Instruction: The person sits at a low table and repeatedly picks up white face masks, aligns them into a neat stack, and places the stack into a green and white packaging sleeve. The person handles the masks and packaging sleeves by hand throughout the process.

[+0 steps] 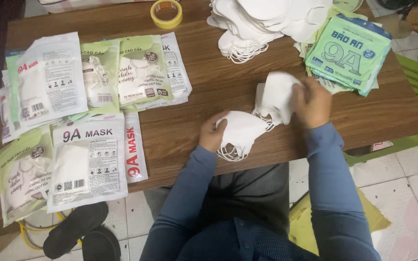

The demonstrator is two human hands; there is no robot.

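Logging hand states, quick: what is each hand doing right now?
Left hand: closed on a small stack of white masks.
Right hand: closed on another white mask bundle.

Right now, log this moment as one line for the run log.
left hand: holds white masks | right hand: grips second mask bunch | wooden table: sealed packs left, loose mask pile far, tape roll

— What is laid on the desk [209, 77]?
— Packaged masks [88, 159] are spread at the left, empty pouches [349, 50] stacked at the right, loose masks [262, 21] heaped behind, a tape roll [166, 13] beside them.
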